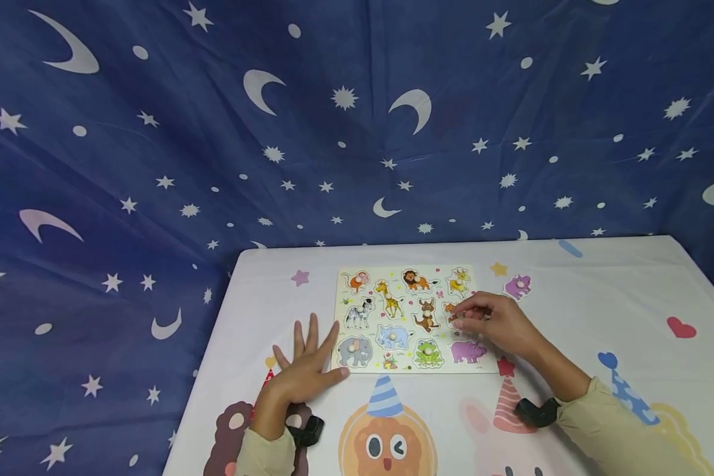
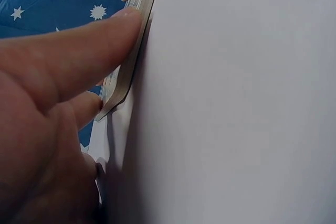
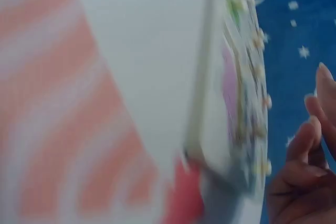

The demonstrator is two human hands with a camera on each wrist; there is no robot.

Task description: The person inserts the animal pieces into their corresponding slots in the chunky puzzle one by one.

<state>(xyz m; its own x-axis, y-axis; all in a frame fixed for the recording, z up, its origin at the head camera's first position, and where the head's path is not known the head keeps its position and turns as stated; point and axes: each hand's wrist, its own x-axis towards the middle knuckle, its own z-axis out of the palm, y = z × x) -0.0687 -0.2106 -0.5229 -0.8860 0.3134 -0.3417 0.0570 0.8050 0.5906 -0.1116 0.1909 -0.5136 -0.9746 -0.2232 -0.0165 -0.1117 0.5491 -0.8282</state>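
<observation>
A pale board puzzle (image 1: 396, 268) with knobbed animal pieces lies on the white tablecloth. My left hand (image 1: 303, 377) is spread at its left side, with thumb and fingers touching the edge; in the left wrist view the thumb (image 2: 100, 43) rests against the board's side. My right hand (image 1: 500, 324) hovers over the board's right side by the tiger piece (image 1: 449, 307), which it partly covers. In the right wrist view its bent fingers (image 3: 302, 142) are above the knobs, with nothing visible between them. A purple hippo piece (image 1: 517, 286) lies off the board, to the right.
The purple hippo picture (image 1: 467, 352) on the board shows no knob. Frog (image 1: 429, 354), elephant (image 1: 355, 351) and other animal pieces sit in the board. A dark blue curtain (image 1: 357, 165) with moons and stars stands behind the table. Each wrist carries a black camera (image 1: 537, 412).
</observation>
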